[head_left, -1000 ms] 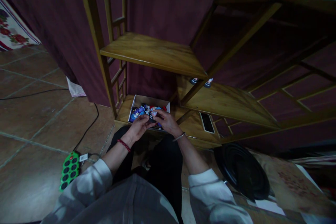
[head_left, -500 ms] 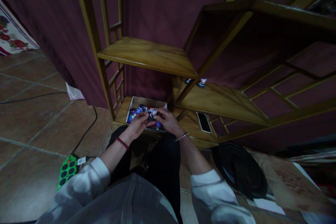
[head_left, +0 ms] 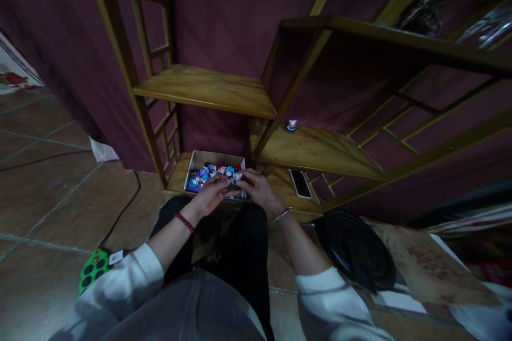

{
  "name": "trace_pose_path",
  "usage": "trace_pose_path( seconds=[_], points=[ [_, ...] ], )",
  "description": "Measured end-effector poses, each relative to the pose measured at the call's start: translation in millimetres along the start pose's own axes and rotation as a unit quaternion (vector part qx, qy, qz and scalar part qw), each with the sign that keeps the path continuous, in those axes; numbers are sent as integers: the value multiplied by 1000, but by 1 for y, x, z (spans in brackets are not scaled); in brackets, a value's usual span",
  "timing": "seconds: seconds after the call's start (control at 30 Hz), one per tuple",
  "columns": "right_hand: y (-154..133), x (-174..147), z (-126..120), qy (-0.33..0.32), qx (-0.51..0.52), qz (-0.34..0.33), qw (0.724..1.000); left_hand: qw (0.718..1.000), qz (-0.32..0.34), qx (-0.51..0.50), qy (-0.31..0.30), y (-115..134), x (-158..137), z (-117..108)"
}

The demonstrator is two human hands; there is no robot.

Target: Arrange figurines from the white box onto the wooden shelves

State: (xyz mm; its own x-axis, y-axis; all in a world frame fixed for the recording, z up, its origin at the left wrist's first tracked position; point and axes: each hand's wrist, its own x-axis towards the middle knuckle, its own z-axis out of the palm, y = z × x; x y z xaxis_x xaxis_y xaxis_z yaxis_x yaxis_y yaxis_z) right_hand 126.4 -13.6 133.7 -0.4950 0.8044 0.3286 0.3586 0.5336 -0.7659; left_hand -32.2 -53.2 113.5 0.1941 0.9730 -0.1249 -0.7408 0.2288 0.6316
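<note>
Both hands meet over the front right of a white cardboard box (head_left: 218,156) on the lowest shelf. Between their fingers is a small figurine (head_left: 236,177), pale on top with a dark base. My left hand (head_left: 213,194) pinches it from the left; a red bead bracelet circles that wrist. From the right, my right hand (head_left: 259,189) grips it with thumb and fingers. Several small figurines (head_left: 204,173) in blue, purple, white and red lie jumbled in the box. Another small figurine (head_left: 291,126) stands upright on the shelf to the right, partly white with a dark base.
A wooden display rack (head_left: 208,90) with stepped shelves rises ahead, before a maroon curtain. A phone (head_left: 300,184) lies on the bottom shelf, right of the box. On the floor are a green power strip (head_left: 94,269) at left and a round black object (head_left: 356,248) at right.
The view has shifted, so the rack and box appear further left. Both hands stay together on the figurine, and its pose between the fingers has changed slightly.
</note>
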Motion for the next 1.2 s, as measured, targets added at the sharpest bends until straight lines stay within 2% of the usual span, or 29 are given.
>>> trace_pose_path(
  seconds=[0.3,0.57,0.87,1.2],
  points=[
    [-9,-16,-25,0,-17,-20,1000,999,-27,10,-15,-8,-3,26],
    [-23,-35,-59,14,-45,-17,999,998,-56,17,-29,-23,3,57],
    [-12,-54,-88,53,-35,17,998,995,-72,46,-46,-32,13,88],
    [-9,-51,-111,100,-58,6,993,994,-71,71,-48,-38,30,116]
  ],
)
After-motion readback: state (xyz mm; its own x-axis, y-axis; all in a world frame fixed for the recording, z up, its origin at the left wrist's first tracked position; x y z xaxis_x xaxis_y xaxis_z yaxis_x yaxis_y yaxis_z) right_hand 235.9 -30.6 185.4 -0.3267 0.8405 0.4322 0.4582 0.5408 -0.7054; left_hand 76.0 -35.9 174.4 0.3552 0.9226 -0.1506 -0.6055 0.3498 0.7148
